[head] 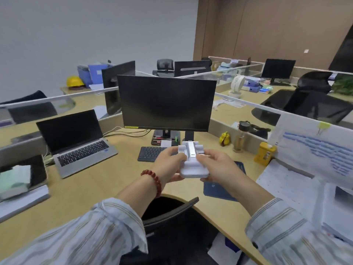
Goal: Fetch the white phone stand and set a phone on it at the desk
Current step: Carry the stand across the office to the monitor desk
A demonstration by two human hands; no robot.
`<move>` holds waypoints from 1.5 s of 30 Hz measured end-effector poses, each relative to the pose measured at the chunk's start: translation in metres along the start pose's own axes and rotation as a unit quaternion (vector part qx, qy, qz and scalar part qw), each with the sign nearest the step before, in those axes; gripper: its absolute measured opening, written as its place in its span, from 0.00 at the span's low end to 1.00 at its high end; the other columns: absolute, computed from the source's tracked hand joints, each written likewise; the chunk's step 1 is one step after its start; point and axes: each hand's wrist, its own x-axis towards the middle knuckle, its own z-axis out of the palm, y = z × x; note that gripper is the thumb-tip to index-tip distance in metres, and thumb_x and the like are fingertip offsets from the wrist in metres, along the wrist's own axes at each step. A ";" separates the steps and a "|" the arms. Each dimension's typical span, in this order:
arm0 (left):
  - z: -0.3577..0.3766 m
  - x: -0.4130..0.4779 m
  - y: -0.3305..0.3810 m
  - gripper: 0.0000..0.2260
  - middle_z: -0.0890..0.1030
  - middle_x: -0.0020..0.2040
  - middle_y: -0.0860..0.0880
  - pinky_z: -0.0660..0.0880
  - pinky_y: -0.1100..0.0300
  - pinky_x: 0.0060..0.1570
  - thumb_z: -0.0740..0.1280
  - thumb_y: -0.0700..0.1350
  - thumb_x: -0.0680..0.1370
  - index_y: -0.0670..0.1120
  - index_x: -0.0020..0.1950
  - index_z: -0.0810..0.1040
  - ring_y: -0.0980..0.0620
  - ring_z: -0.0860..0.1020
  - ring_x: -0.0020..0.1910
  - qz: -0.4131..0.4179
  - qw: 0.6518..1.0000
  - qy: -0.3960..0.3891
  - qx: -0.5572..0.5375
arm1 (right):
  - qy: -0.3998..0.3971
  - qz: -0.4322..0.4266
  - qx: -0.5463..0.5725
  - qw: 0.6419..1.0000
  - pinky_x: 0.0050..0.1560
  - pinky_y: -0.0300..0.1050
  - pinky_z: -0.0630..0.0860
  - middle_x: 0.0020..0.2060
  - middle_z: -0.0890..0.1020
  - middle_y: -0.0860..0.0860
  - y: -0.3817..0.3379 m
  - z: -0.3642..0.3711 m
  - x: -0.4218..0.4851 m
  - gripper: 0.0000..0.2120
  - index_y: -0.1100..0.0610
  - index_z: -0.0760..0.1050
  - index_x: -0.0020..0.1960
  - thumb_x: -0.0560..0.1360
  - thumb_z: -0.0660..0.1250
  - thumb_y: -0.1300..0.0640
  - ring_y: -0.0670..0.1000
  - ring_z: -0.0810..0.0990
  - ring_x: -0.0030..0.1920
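Note:
The white phone stand (192, 161) is folded and held in the air above the wooden desk (91, 184), in front of the keyboard. My left hand (169, 165), with a red bead bracelet at the wrist, grips its left side. My right hand (215, 167) grips its right side, with the fingers pinching near the top. No phone shows clearly in this view.
A dark monitor (168, 102) stands straight ahead with a small dark keyboard (150, 153) below it. An open laptop (76, 142) sits to the left. A blue mouse pad (221, 190), a yellow box (264, 153), a bottle (241, 136) and papers (290, 186) lie to the right. A black chair (172, 217) is below my arms.

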 end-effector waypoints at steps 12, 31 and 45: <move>-0.004 0.189 0.011 0.12 0.77 0.47 0.52 0.79 0.62 0.30 0.60 0.38 0.78 0.53 0.59 0.70 0.52 0.79 0.43 -0.004 1.000 -0.019 0.023 | -0.016 0.017 0.015 1.000 0.37 0.37 0.80 0.59 0.76 0.52 0.016 0.006 0.190 0.19 0.53 0.67 0.68 0.78 0.61 0.52 0.52 0.79 0.52; 0.112 0.410 -0.011 0.19 0.79 0.56 0.43 0.79 0.44 0.51 0.62 0.39 0.79 0.48 0.69 0.70 0.43 0.79 0.54 -0.036 0.988 -0.100 0.115 | 0.033 0.124 0.041 0.991 0.53 0.56 0.80 0.58 0.79 0.55 0.101 -0.085 0.388 0.19 0.52 0.69 0.67 0.76 0.63 0.58 0.57 0.80 0.55; 0.195 0.559 -0.083 0.23 0.79 0.56 0.45 0.81 0.48 0.48 0.63 0.36 0.77 0.53 0.69 0.70 0.44 0.79 0.53 -0.075 0.985 -0.047 0.148 | 0.006 0.165 0.008 0.986 0.44 0.48 0.81 0.56 0.81 0.54 0.211 -0.128 0.538 0.18 0.51 0.70 0.66 0.76 0.62 0.58 0.56 0.81 0.52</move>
